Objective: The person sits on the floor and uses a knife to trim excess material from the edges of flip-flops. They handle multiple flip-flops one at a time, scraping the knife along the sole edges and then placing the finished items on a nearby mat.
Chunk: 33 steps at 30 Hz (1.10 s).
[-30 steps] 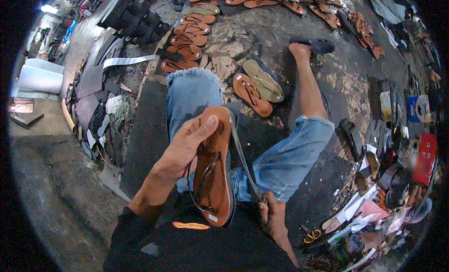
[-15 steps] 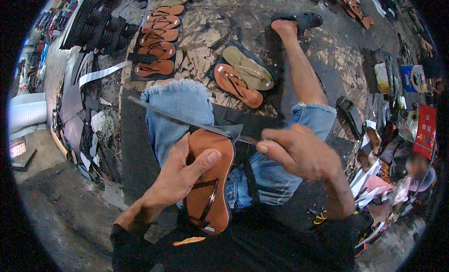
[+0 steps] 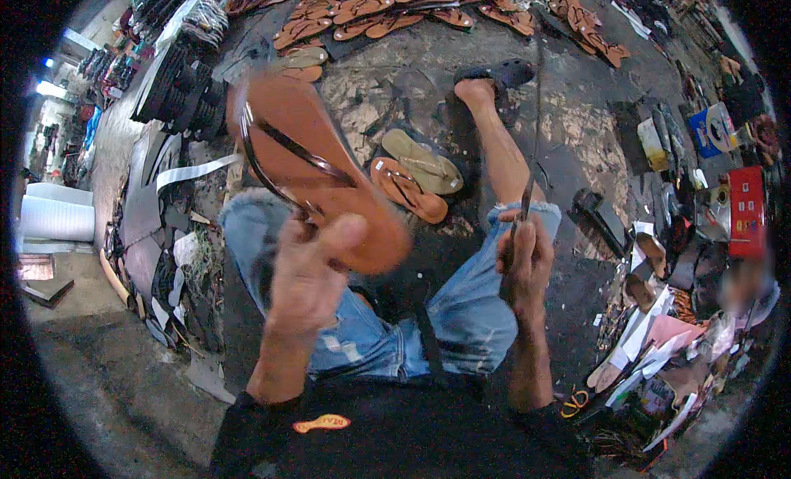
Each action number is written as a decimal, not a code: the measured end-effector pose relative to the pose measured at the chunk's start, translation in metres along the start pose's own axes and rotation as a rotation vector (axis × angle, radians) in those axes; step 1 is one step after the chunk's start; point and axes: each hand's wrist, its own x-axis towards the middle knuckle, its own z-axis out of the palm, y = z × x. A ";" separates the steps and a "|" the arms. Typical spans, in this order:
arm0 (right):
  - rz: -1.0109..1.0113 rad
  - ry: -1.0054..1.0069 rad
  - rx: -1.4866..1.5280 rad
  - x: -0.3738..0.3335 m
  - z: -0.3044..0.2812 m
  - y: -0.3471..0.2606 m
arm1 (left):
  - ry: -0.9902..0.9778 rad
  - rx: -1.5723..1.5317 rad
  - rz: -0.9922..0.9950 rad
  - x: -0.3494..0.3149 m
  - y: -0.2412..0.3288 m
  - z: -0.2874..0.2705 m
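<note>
My left hand [image 3: 309, 269] is closed around a brown flip-flop [image 3: 288, 133] with glossy dark straps, lifted over my left knee. Its thumb presses on the footbed near the rounded end, and motion blurs both. Over my right thigh, my right hand [image 3: 527, 252] grips a knife [image 3: 527, 197] whose thin dark blade points upward; most of the handle is hidden in the fist. The two hands are well apart. Between my legs on the floor lie an olive flip-flop [image 3: 423, 162] and another brown flip-flop [image 3: 412, 191], side by side.
Rows of brown flip-flops [image 3: 362, 8] lie at the far side. Stacked black soles [image 3: 185, 92] stand far left, above a white strip [image 3: 198, 171]. At right are a black tool-like object [image 3: 601, 219], a red box [image 3: 747, 211] and heaped scraps [image 3: 659, 331].
The flip-flop has risen up and left, turned end for end, away from the knife. The knife hand has pulled back with its blade upright. The dark strip at the sole's edge no longer shows.
</note>
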 end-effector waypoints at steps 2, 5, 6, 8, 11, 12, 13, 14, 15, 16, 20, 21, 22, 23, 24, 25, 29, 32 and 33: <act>-0.146 -0.016 0.061 -0.038 0.009 0.002 | 0.036 -0.138 -0.154 -0.006 -0.018 0.039; -0.117 -0.198 -0.100 -0.095 0.007 0.000 | 0.039 -0.227 -0.094 -0.005 -0.025 0.054; -0.084 -0.215 -0.113 -0.113 0.005 0.005 | 0.023 -0.223 -0.102 -0.007 -0.024 0.061; 0.005 -0.246 -0.150 -0.141 0.004 0.020 | 0.001 -0.222 -0.138 -0.009 -0.026 0.067; 0.044 -0.282 -0.159 -0.155 -0.002 0.009 | 0.101 -0.130 -0.176 -0.015 -0.029 0.058; 0.021 -0.270 -0.238 -0.154 -0.005 0.014 | 0.085 -0.139 -0.174 -0.016 -0.032 0.062; 0.000 -0.259 -0.316 -0.148 -0.007 0.022 | 0.070 -0.147 -0.172 -0.018 -0.032 0.068; -0.029 -0.248 -0.392 -0.138 -0.008 0.028 | 0.051 -0.153 -0.163 -0.018 -0.034 0.071; -0.048 -0.248 -0.390 -0.124 -0.006 0.026 | 0.048 -0.118 -0.165 -0.021 -0.036 0.064; -0.068 -0.248 -0.387 -0.105 -0.004 0.023 | 0.045 -0.083 -0.165 -0.023 -0.040 0.049; -0.189 -0.268 -0.412 -0.074 -0.012 -0.005 | -0.048 0.012 -0.198 -0.027 -0.039 0.017; -0.117 -0.307 -0.456 -0.073 -0.016 -0.012 | -0.058 0.035 -0.201 -0.026 -0.038 0.022; -0.126 -0.327 -0.491 -0.070 -0.018 -0.015 | -0.053 0.043 -0.198 -0.025 -0.038 0.020; -0.135 -0.346 -0.525 -0.067 -0.019 -0.016 | -0.047 0.051 -0.196 -0.025 -0.039 0.017; -0.139 -0.360 -0.563 -0.065 -0.021 -0.018 | -0.046 0.058 -0.201 -0.026 -0.040 0.016; -0.117 -0.371 -0.555 -0.064 -0.020 -0.020 | -0.035 0.082 -0.195 -0.026 -0.041 0.016; 0.003 -0.490 -0.566 -0.055 -0.018 -0.032 | 0.017 0.137 -0.195 -0.028 -0.044 0.007; 0.036 -0.543 -0.587 -0.054 -0.021 -0.033 | 0.002 0.145 -0.210 -0.029 -0.044 0.006; 0.026 -0.545 -0.580 -0.054 -0.020 -0.032 | -0.012 0.157 -0.208 -0.030 -0.043 0.007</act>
